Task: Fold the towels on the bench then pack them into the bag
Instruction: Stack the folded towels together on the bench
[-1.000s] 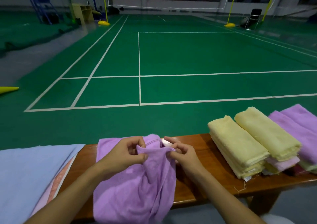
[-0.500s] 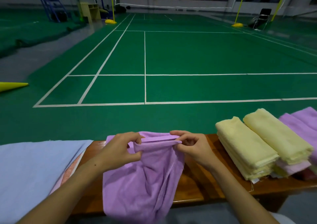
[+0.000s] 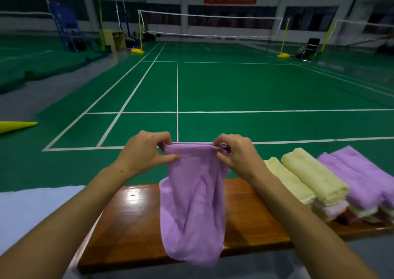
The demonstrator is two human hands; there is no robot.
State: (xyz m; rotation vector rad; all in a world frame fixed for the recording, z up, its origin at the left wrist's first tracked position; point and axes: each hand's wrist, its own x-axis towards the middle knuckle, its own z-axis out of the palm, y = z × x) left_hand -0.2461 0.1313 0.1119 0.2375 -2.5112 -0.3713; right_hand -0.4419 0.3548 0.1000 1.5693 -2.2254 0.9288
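A purple towel [image 3: 191,206] hangs in front of me above the wooden bench [image 3: 132,225]. My left hand [image 3: 145,152] pinches its top left corner and my right hand [image 3: 236,155] pinches its top right corner, the top edge stretched level between them. The towel's lower end droops over the bench's near edge. On the bench to the right lies a pile of folded towels: yellow ones [image 3: 309,178] and purple ones [image 3: 362,176] on top, with more beneath. No bag is in view that I can tell.
A pale blue cloth [image 3: 32,214] covers the bench's left end. Beyond the bench stretches a green badminton court with a net [image 3: 213,25]. A yellow cone-shaped thing [image 3: 15,126] lies on the floor at the left.
Both hands have lifted the purple towel off the bench and moved apart, pulling its top edge straight. The camera has tilted up.
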